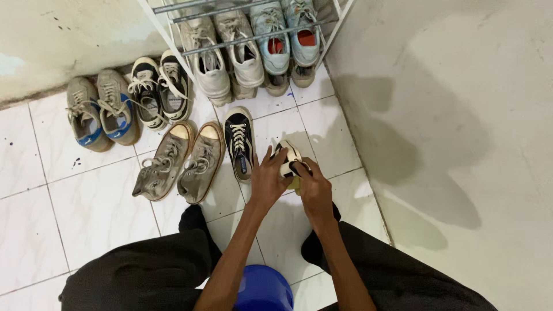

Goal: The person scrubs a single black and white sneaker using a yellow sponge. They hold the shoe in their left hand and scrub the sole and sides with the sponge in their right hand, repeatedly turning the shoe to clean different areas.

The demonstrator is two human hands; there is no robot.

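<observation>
My left hand [267, 179] grips a black sneaker with a white toe cap [288, 156], held just above the white tiled floor [98, 213]. My right hand [314, 190] presses on the same sneaker from the right, with something yellow-green [295, 184] showing under its fingers; what it is I cannot tell. The matching black sneaker with white laces [239, 141] stands on the tiles just left of my hands.
A grey-brown pair [181, 161] lies further left, with a grey-and-blue pair [101, 109] and a black-and-white pair [158, 89] by the wall. A white metal shoe rack [253, 35] holds pale sneakers. A blue round object [264, 288] sits between my knees.
</observation>
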